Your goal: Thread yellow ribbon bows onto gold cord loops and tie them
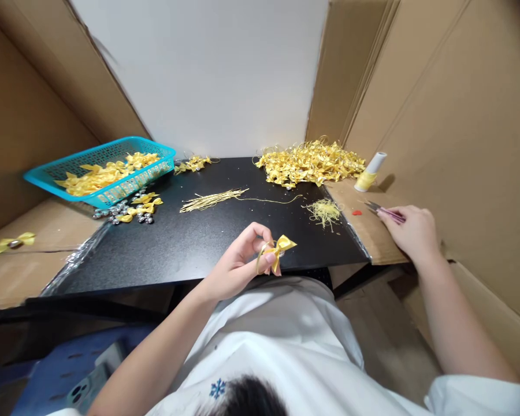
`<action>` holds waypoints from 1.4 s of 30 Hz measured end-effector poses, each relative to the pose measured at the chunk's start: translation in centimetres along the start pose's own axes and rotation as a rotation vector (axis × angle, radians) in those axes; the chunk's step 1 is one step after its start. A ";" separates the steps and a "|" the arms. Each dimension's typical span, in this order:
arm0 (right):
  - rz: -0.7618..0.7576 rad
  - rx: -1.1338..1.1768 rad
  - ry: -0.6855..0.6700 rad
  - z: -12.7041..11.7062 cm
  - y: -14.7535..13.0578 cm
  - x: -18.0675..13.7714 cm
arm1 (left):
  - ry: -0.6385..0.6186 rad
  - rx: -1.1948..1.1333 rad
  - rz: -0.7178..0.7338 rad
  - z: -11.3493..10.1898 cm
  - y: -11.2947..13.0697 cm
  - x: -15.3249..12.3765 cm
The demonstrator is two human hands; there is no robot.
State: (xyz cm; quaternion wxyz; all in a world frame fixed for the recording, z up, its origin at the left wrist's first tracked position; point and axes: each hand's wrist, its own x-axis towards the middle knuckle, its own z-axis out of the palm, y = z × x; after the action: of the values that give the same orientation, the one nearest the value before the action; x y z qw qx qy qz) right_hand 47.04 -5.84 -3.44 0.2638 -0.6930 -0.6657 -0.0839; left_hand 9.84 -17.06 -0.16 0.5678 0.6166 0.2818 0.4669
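left hand [245,257]: nearest the shirt [281,323], thumb and fingers pinched together on a yellow bow [285,245], a thin loop [259,263] beside its fingers.
right hand [416,232]: out over the side cardboard [383,245], fingers half curled at a pink tool [396,217]; gripped or merely touched, i can't tell.
tool: long axis slanting, metal tips pointing left and away; right hand at its handle, left hand well apart, the bow left of it and nearer the shirt.
scraps [325,212]: on the bench [164,257], left of the tips.
cords [208,200]: bundled mid-bench.
pile [307,164]: more bows, beyond the scraps.
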 end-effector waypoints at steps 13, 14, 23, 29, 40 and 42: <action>-0.180 0.817 -0.097 -2.5 -9.7 -5.3 | 0.087 0.471 0.270 0.3 -0.6 0.0; -0.246 0.876 -0.150 -2.9 -11.1 -6.4 | 0.100 0.472 0.305 0.3 -0.9 -0.1; -0.415 0.980 -0.209 -3.4 -14.4 -9.8 | 0.109 0.608 0.420 0.3 -0.5 0.0; -0.470 0.918 -0.167 -3.9 -15.0 -9.9 | 0.120 0.654 0.478 0.6 -0.2 0.3; -0.460 0.903 -0.190 -3.5 -15.1 -9.9 | 0.072 0.757 0.487 0.3 -0.1 0.5; -0.459 0.902 -0.188 -3.5 -15.1 -9.9 | 0.063 0.766 0.479 0.3 -0.1 0.5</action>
State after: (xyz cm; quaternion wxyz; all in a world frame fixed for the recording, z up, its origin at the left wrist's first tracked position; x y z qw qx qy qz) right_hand 32.24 -16.60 -1.23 0.4503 -0.3510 -0.7914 0.2186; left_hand 10.30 -16.75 -0.11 0.1661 0.8155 0.3009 0.4657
